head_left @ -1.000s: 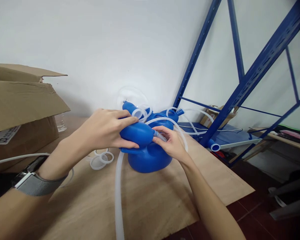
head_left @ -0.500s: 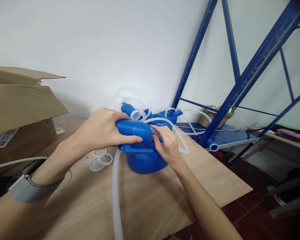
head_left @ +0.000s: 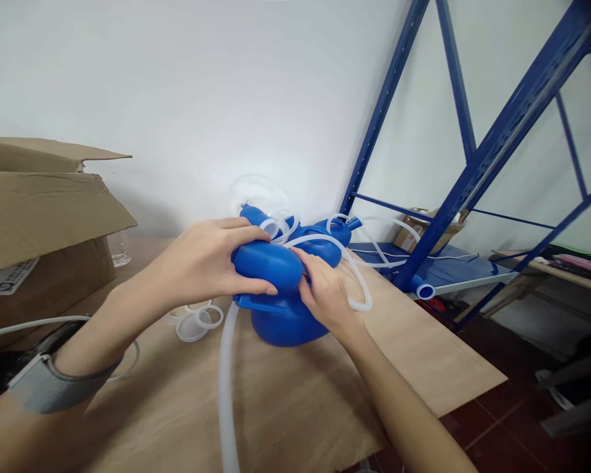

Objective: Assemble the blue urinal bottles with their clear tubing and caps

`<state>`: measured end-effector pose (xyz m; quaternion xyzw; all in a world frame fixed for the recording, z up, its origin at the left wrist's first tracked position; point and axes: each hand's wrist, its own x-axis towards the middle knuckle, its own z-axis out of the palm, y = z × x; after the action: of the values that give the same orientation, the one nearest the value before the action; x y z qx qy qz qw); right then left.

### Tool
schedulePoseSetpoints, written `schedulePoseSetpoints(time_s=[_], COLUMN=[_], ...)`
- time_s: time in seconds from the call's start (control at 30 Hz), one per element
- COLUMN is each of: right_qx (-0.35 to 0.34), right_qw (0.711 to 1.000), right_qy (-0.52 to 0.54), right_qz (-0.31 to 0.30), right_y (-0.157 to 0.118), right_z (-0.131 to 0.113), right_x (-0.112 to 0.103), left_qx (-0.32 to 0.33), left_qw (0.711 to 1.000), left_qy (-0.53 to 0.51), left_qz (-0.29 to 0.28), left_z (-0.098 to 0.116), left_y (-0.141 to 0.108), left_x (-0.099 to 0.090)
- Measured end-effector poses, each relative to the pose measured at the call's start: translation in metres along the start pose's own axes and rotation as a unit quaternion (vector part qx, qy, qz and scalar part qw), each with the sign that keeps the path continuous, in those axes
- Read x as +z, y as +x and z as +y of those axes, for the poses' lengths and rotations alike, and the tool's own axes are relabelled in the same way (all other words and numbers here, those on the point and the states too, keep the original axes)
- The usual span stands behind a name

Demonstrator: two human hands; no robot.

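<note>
My left hand is wrapped over a smooth, rounded blue plastic piece, thumb along its near side and fingers on top. At that piece's right end, the fingertips of my right hand are pressed together on a small part that they mostly hide. Below both hands is a larger blue plastic bottle, resting on the wooden tabletop. A white hose runs from beside it toward me. Another white tube loops behind my right hand.
More blue pieces with white tubing lie against the wall. White rings and a cap sit left of the bottle. An open cardboard box stands at left, a clear plastic bottle beside it. Blue metal shelving rises at right.
My right fingers have shifted slightly and now cover the shiny clip-like part that showed at the blue piece's end. My left hand keeps its hold. The view has moved slightly.
</note>
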<state>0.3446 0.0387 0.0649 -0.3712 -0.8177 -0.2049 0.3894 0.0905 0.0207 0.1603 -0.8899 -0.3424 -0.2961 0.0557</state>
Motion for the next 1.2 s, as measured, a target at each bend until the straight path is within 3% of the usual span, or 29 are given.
schedulePoseSetpoints(time_s=[0.23,0.57,0.77,0.9,1.0,1.1,1.2], right_qx=[-0.128,-0.057,-0.053,-0.095,-0.129,-0.162,-0.193], right_qw=[0.991,0.993,0.997,0.995,0.990,0.982,0.971], right_qy=[0.025,0.084,0.041,-0.027,-0.055,-0.089,-0.131], right_qz=[-0.034,-0.059,-0.048,-0.026,0.000,0.028,0.056], right_y=[0.001,0.008,0.009,0.009,0.009,0.010,0.011], right_z=[0.010,-0.002,0.003,0.007,0.007,0.005,0.004], right_x=[-0.016,-0.035,-0.035,-0.031,-0.029,-0.029,-0.029], left_qx=[0.026,0.065,0.051,-0.009,-0.102,-0.210,-0.277], left_qw=[0.999,0.997,0.999,1.000,0.994,0.967,0.922], left_qy=[-0.022,-0.026,0.006,-0.003,-0.032,-0.109,-0.221], left_qz=[-0.033,-0.010,0.008,0.003,-0.031,-0.090,-0.157], left_z=[-0.002,-0.002,0.008,0.017,0.019,0.015,0.008], left_y=[-0.003,-0.007,-0.008,-0.006,-0.003,-0.001,0.000], left_x=[-0.018,-0.025,-0.029,-0.030,-0.030,-0.031,-0.034])
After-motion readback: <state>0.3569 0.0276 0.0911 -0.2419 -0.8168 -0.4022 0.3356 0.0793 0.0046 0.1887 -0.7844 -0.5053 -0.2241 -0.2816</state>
